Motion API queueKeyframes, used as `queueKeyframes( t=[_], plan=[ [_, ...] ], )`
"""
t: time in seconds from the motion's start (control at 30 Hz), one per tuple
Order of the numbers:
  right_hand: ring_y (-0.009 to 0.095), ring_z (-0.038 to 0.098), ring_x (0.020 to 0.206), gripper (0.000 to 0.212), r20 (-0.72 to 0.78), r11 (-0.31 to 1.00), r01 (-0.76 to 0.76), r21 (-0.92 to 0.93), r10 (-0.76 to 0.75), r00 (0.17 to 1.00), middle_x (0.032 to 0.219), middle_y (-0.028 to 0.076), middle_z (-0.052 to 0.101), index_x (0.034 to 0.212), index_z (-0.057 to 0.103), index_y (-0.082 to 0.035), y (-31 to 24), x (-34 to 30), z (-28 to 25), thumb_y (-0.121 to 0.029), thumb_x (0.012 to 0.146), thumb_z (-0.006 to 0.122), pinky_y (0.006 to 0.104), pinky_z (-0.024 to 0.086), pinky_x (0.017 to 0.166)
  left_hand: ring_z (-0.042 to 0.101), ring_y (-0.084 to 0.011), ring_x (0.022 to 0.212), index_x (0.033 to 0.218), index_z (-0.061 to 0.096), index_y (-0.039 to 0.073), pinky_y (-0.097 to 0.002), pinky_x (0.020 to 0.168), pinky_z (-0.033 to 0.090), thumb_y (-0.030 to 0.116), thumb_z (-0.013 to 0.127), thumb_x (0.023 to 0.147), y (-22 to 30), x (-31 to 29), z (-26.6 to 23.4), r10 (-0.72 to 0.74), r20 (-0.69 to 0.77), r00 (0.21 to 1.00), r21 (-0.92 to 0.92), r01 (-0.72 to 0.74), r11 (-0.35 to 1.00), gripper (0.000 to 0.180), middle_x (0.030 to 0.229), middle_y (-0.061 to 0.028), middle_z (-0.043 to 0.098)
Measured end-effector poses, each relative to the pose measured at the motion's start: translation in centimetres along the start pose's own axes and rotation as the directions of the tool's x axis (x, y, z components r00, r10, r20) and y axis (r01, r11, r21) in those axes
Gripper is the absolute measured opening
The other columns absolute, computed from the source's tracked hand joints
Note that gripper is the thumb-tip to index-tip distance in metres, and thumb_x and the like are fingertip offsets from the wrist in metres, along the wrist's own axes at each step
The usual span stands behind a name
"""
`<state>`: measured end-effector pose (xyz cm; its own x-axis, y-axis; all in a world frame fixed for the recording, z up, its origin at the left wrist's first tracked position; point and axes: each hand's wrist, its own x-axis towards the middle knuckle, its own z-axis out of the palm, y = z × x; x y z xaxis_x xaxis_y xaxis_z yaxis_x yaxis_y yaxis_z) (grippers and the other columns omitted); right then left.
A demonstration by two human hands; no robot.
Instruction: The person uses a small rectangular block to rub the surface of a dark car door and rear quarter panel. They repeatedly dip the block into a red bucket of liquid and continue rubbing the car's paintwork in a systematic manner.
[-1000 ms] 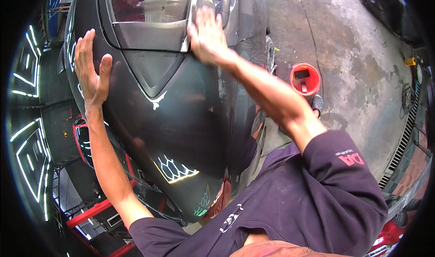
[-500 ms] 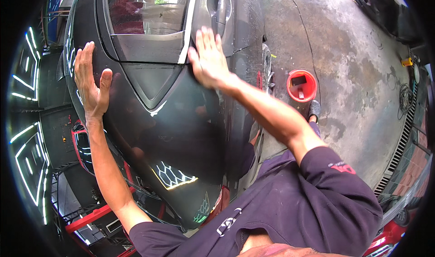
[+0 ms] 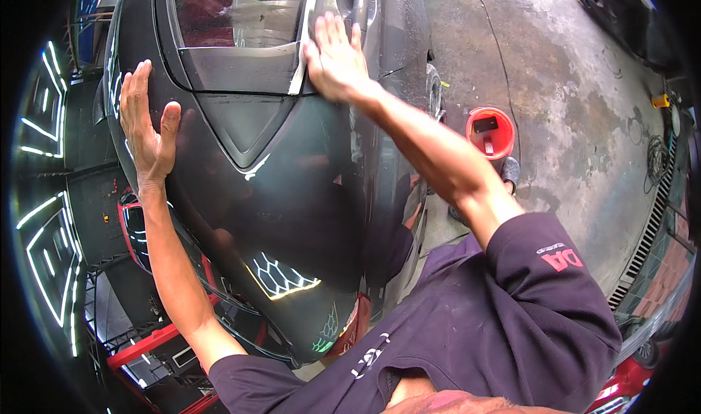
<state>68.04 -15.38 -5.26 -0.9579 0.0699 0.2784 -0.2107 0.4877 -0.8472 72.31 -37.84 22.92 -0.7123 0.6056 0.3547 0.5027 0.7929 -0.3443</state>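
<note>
A dark, glossy car body (image 3: 307, 195) fills the middle of the view, and ceiling lamps reflect in its paint. My left hand (image 3: 150, 133) lies flat on the roof side of the car, fingers stretched upward and thumb apart, holding nothing. On the door panel beside the window's light trim strip (image 3: 301, 63), my right hand (image 3: 337, 60) is spread flat and bare, just below the door handle (image 3: 355, 1). The side window (image 3: 241, 12) stands between and above the two hands. The right palm is turned away from view.
A red bucket (image 3: 491, 133) with dark items inside stands on the wet concrete floor (image 3: 562, 107) to the right, near my shoe (image 3: 510, 170). A thin cable (image 3: 496, 41) runs along the floor. Coiled cable (image 3: 657, 162) lies by the drain grate (image 3: 642, 246). Another red car (image 3: 624, 385) shows lower right.
My right hand has slid a little upward along the door panel toward the handle. The left hand stays almost in place. The view has shifted slightly against the car.
</note>
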Motion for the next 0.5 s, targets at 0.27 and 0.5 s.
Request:
queueKeyframes(
  t=[0.27,0.5],
  plan=[
    [0.035,0.039,0.155,0.058,-0.114,0.965,0.235,-0.115,-0.247,0.962,0.162,0.022,0.047,0.153,0.048,0.003,1.9,-2.5,-0.7,-0.029,0.105,0.041,0.0650,0.009,0.128,0.030,-0.0355,0.158,0.162,0.043,0.016,-0.0510,0.129,0.021,0.072,0.048,0.102,-0.4,0.1,0.3,0.046,-0.055,0.997,-0.028,-0.048,0.998,0.082,0.165,-0.0087,0.046],
    [0.036,0.041,0.154,0.061,-0.046,0.918,0.385,-0.092,-0.390,0.920,0.160,0.024,0.049,0.151,0.051,0.005,1.6,-7.9,-1.1,-0.026,0.097,0.052,0.0613,0.011,0.130,0.030,-0.0346,0.158,0.162,0.044,0.021,-0.0526,0.129,0.021,0.076,0.048,0.100,-1.8,-0.8,0.7,0.064,-0.087,0.994,-0.003,-0.064,0.998,0.083,0.165,-0.0088,0.045]
  ],
)
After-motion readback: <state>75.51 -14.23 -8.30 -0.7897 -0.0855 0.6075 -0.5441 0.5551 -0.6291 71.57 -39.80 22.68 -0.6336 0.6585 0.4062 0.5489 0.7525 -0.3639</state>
